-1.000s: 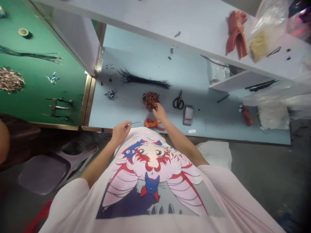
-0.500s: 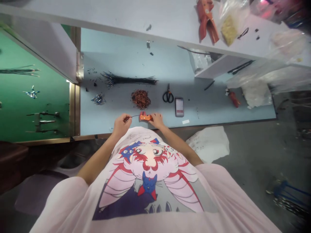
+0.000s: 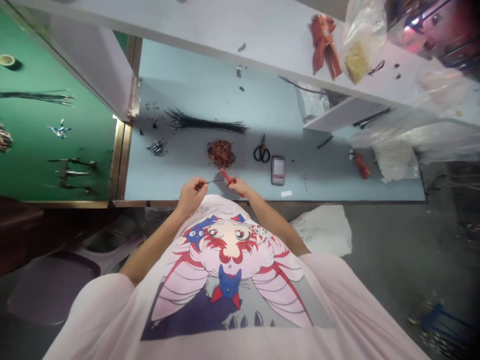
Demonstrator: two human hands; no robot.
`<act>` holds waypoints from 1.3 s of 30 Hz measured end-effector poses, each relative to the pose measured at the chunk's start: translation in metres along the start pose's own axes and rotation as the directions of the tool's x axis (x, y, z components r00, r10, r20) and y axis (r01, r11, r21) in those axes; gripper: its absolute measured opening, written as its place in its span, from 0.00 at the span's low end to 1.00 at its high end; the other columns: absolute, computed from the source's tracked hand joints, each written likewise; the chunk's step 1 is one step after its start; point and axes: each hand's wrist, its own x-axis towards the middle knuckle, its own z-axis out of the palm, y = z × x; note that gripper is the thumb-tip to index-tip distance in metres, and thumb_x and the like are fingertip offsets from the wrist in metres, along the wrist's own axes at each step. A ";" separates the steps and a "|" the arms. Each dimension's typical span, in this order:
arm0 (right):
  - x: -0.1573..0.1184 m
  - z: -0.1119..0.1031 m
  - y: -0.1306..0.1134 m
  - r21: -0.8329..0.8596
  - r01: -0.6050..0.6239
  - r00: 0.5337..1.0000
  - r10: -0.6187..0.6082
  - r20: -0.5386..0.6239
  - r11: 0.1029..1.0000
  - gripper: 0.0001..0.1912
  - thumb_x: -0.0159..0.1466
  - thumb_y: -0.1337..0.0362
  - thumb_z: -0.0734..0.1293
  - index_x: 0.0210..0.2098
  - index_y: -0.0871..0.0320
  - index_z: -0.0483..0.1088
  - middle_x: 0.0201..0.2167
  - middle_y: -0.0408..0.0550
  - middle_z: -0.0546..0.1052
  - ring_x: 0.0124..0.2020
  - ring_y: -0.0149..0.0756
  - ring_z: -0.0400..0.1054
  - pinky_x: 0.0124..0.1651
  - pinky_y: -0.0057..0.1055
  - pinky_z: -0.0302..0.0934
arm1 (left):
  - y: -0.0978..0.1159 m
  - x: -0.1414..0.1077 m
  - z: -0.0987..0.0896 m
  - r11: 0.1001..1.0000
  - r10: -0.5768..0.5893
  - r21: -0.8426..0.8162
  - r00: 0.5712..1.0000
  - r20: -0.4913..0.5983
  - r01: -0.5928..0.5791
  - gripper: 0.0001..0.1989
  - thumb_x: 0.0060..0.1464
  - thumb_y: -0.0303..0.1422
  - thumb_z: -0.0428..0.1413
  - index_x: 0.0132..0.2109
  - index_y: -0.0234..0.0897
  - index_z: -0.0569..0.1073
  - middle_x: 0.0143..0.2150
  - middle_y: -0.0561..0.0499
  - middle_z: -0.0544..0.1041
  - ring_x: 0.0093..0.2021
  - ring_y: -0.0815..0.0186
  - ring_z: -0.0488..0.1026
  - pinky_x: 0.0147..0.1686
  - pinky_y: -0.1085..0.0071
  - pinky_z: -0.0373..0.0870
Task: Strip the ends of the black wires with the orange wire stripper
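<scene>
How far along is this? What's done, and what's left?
Done, it seems: a reddish pile of wire clippings and a small heap of metal terminals on the bench. In hand: the left hand holds a thin wire up to the orange tool in the right hand. Still to do, probably: the black wire bundle beside the pile, though whether those are finished cannot be told.

This is a wire workshop: a blue workbench [image 3: 210, 90] holds a wire bundle [image 3: 206, 122] at twelve o'clock and scissors [image 3: 261, 152] at one, with pliers [image 3: 71, 174] on a green mat [image 3: 90, 145] at ten.
</scene>
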 end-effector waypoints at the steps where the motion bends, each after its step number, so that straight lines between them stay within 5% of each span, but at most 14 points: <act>1: 0.002 -0.001 -0.006 0.013 0.017 1.000 -0.016 -0.014 1.000 0.12 0.44 0.71 0.64 0.31 0.61 0.65 0.26 0.42 0.72 0.29 0.30 0.65 0.37 0.30 0.62 | 0.002 0.000 0.000 1.000 0.007 0.003 1.000 -0.007 -0.007 0.07 0.50 0.33 0.52 0.32 0.34 0.72 0.28 0.52 0.74 0.28 0.70 0.68 0.31 0.75 0.65; 5: 0.005 -0.013 -0.044 0.099 0.117 0.993 -0.113 -0.046 0.988 0.18 0.47 0.69 0.65 0.39 0.58 0.65 0.38 0.45 0.74 0.40 0.34 0.67 0.42 0.31 0.64 | 0.009 0.000 -0.002 0.999 0.012 -0.040 0.998 -0.060 -0.014 0.06 0.50 0.33 0.53 0.32 0.35 0.72 0.27 0.52 0.73 0.28 0.71 0.67 0.30 0.75 0.65; 12: -0.065 -0.008 -0.088 0.371 0.086 0.943 -0.196 0.270 0.925 0.22 0.58 0.54 0.65 0.48 0.58 0.64 0.40 0.51 0.74 0.41 0.37 0.69 0.37 0.33 0.67 | 0.028 0.001 -0.009 0.975 0.040 -0.210 0.985 -0.168 -0.075 0.09 0.51 0.35 0.55 0.39 0.36 0.75 0.23 0.56 0.69 0.23 0.74 0.65 0.24 0.78 0.62; 21: -0.141 0.016 -0.110 0.570 -0.004 0.965 -0.146 0.217 0.821 0.22 0.60 0.54 0.66 0.48 0.59 0.63 0.34 0.48 0.72 0.33 0.36 0.70 0.36 0.36 0.69 | 0.058 0.002 -0.020 0.968 0.121 -0.168 0.931 -0.344 -0.188 0.05 0.53 0.32 0.54 0.35 0.35 0.73 0.28 0.53 0.73 0.25 0.75 0.67 0.26 0.78 0.64; 31: -0.162 0.010 -0.138 0.531 -0.027 0.892 -0.219 0.394 0.847 0.19 0.61 0.55 0.66 0.47 0.60 0.64 0.33 0.48 0.72 0.32 0.35 0.70 0.36 0.38 0.69 | 0.071 -0.003 -0.026 0.922 0.326 -0.096 0.886 -0.329 -0.375 0.05 0.52 0.30 0.58 0.37 0.39 0.78 0.27 0.54 0.73 0.27 0.73 0.67 0.28 0.76 0.62; 39: -0.160 0.009 -0.140 0.501 -0.014 0.872 -0.234 0.429 0.865 0.19 0.59 0.56 0.68 0.46 0.60 0.65 0.33 0.48 0.73 0.33 0.36 0.70 0.34 0.36 0.70 | 0.068 -0.006 -0.026 0.926 0.354 -0.018 0.884 -0.306 -0.377 0.06 0.53 0.33 0.57 0.36 0.40 0.78 0.26 0.54 0.74 0.24 0.74 0.63 0.25 0.76 0.60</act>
